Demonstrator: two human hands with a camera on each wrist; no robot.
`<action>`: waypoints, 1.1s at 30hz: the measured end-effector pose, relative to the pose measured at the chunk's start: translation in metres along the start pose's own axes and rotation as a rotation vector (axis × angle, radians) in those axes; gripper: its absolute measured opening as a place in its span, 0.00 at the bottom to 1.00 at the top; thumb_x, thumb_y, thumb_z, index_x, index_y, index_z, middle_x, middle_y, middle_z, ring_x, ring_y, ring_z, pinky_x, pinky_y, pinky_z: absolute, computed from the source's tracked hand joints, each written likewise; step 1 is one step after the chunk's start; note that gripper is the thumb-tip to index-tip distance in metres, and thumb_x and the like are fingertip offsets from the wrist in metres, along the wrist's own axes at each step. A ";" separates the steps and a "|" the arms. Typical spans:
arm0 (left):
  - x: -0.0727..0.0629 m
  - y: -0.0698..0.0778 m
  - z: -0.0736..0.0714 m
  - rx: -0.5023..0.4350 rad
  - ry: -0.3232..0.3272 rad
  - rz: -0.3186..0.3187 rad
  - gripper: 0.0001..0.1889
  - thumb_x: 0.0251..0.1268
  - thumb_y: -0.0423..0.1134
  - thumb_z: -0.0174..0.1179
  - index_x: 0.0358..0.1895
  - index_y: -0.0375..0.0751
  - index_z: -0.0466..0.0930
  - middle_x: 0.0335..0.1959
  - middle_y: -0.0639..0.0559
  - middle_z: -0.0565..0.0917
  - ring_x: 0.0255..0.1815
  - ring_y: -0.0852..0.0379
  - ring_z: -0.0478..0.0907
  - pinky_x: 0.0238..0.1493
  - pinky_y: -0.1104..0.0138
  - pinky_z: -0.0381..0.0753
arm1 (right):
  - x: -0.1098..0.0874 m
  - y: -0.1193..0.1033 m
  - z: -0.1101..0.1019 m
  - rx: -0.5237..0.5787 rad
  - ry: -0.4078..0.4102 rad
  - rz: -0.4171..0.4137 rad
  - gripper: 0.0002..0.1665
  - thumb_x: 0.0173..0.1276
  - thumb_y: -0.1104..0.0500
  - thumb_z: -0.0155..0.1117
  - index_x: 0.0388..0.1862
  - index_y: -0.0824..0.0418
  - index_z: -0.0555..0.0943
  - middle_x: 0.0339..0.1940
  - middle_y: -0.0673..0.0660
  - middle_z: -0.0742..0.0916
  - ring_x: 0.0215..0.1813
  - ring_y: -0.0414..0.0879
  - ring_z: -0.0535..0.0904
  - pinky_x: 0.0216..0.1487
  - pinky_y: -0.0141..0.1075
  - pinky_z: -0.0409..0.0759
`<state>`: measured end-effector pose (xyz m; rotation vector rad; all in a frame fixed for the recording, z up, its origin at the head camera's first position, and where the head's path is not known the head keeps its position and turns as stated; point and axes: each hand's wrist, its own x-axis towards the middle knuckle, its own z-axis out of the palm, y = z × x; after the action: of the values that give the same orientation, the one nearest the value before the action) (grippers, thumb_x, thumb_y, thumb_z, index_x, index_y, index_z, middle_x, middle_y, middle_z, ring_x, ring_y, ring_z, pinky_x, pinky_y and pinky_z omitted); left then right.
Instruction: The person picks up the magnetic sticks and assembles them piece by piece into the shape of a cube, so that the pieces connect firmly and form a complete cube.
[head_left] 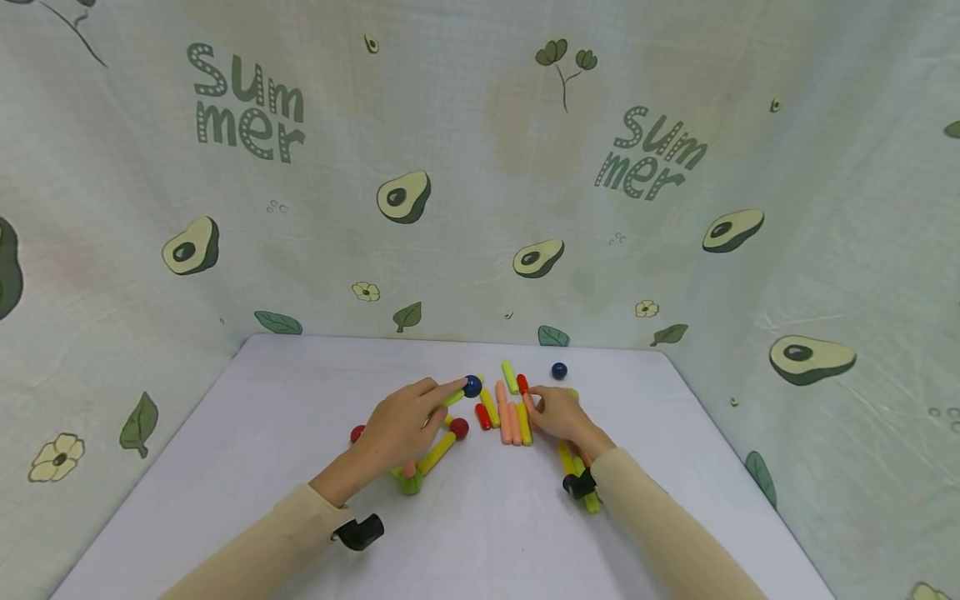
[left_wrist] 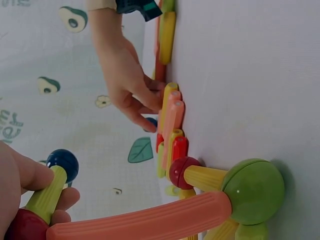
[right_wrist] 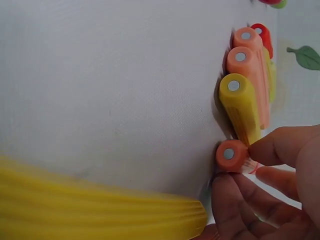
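My left hand (head_left: 397, 421) grips a yellow-green magnetic rod (left_wrist: 47, 197) with a blue ball (left_wrist: 63, 165) on its far end and a red ball (left_wrist: 22, 226) on its near end. From there a curved orange rod (left_wrist: 145, 222) runs to a large green ball (left_wrist: 254, 191) on the table. A yellow rod (head_left: 437, 454) links that green ball to another red ball (head_left: 459, 428). Beside a row of loose rods, my right hand (head_left: 561, 414) pinches an orange rod (right_wrist: 231, 154) between thumb and fingers; its silver end disc faces the right wrist camera.
Loose orange rods (head_left: 510, 423), a yellow rod (right_wrist: 240, 105) and a short red rod (head_left: 483, 416) lie mid-table. A second blue ball (head_left: 559, 371) sits at the back. More yellow and green rods (head_left: 592, 502) lie under the right wrist. A printed cloth (head_left: 465, 283) hangs behind the table.
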<state>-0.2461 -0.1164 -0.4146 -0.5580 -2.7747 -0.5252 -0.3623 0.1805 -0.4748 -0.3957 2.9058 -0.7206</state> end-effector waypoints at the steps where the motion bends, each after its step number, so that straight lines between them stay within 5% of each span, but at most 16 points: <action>1: 0.000 0.000 0.000 -0.001 0.000 0.001 0.27 0.79 0.42 0.61 0.77 0.65 0.74 0.46 0.58 0.82 0.34 0.63 0.71 0.33 0.71 0.75 | 0.000 0.000 -0.001 -0.011 -0.017 0.004 0.31 0.74 0.60 0.68 0.74 0.64 0.77 0.38 0.57 0.86 0.31 0.47 0.78 0.33 0.35 0.82; 7: 0.001 0.000 0.000 0.001 0.008 0.018 0.27 0.79 0.41 0.61 0.77 0.64 0.74 0.46 0.58 0.82 0.32 0.62 0.70 0.31 0.71 0.74 | -0.002 0.001 -0.005 -0.025 -0.088 0.005 0.34 0.74 0.61 0.66 0.78 0.63 0.74 0.39 0.57 0.85 0.30 0.47 0.79 0.33 0.36 0.82; 17: 0.001 0.001 -0.001 -0.008 0.006 0.006 0.27 0.79 0.40 0.61 0.77 0.64 0.75 0.43 0.59 0.80 0.32 0.62 0.69 0.31 0.70 0.73 | -0.003 0.000 -0.003 -0.083 -0.097 -0.059 0.32 0.76 0.62 0.65 0.77 0.66 0.74 0.19 0.52 0.74 0.18 0.44 0.70 0.23 0.31 0.69; 28: 0.001 0.002 -0.001 -0.006 0.001 0.004 0.27 0.79 0.41 0.61 0.77 0.64 0.75 0.44 0.59 0.81 0.33 0.63 0.70 0.31 0.72 0.74 | -0.006 -0.001 -0.006 -0.108 -0.160 -0.018 0.38 0.72 0.64 0.66 0.80 0.61 0.71 0.35 0.60 0.78 0.22 0.47 0.69 0.25 0.33 0.69; 33: 0.001 0.003 -0.002 -0.011 -0.011 -0.002 0.27 0.79 0.41 0.61 0.77 0.64 0.74 0.45 0.58 0.81 0.33 0.62 0.70 0.31 0.72 0.74 | -0.009 -0.001 -0.011 -0.123 -0.185 -0.037 0.38 0.74 0.62 0.66 0.82 0.60 0.69 0.31 0.57 0.78 0.23 0.47 0.72 0.26 0.33 0.72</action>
<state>-0.2455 -0.1138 -0.4117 -0.5620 -2.7851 -0.5402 -0.3551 0.1869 -0.4636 -0.5015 2.7819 -0.4828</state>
